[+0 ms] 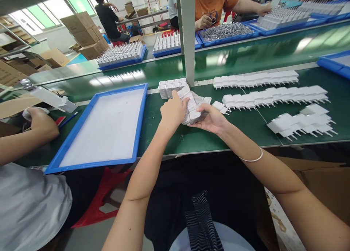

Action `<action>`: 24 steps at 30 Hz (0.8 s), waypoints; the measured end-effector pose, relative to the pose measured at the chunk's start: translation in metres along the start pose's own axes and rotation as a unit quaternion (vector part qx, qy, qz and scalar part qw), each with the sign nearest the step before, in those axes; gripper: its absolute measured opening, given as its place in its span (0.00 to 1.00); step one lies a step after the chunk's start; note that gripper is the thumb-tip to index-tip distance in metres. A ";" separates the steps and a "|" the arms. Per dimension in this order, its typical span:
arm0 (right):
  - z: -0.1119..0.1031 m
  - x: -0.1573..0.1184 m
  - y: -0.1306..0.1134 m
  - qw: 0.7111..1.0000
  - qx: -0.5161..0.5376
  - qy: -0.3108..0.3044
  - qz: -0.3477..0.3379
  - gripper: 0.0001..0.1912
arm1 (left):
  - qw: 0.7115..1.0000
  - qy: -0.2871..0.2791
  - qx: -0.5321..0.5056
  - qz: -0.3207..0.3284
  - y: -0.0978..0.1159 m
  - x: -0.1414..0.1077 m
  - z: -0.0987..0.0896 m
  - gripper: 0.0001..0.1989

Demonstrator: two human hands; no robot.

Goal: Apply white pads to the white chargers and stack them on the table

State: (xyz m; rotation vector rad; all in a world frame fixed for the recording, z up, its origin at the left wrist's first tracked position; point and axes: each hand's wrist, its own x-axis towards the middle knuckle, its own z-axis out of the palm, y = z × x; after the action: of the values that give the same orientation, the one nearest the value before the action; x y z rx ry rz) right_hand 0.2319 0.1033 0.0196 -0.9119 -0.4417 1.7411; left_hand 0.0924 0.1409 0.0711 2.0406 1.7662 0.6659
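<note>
Several small white plastic pieces (192, 104) are gathered in a bunch between my two hands, over the green table. My left hand (174, 110) grips the bunch from its left side, with the fingers on top. From the right, my right hand (212, 119) holds it from below, thumb on the pieces. Just behind stands a stack of white pieces (171, 87). To the right of my right hand lies a white piece with metal pins (221, 107). Further right are rows of pinned white pieces (255, 78), (273, 97) and a looser group (303, 122).
A blue-rimmed tray (138, 127) with a white bottom lies left of my hands. A metal post (189, 35) rises behind them. Across the green line (246, 48), a person in orange works by trays. Another person's arm (41, 128) is at the far left.
</note>
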 end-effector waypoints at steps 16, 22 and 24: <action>0.003 -0.003 -0.002 1.000 -0.001 0.006 -0.013 0.16 | 0.997 0.026 0.001 0.068 -0.003 0.000 0.012 0.11; 0.003 -0.003 -0.002 0.999 -0.032 -0.002 -0.042 0.11 | 0.995 0.026 -0.052 0.077 -0.002 -0.004 0.014 0.09; 0.003 -0.004 -0.002 0.997 -0.048 0.012 -0.065 0.10 | 0.993 0.013 -0.071 0.091 -0.001 -0.006 0.012 0.09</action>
State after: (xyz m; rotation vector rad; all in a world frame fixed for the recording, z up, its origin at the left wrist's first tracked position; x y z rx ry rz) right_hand 0.2317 0.1008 0.0239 -0.9508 -0.5606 1.6005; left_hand 0.0981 0.1360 0.0598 2.1192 1.5110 0.8514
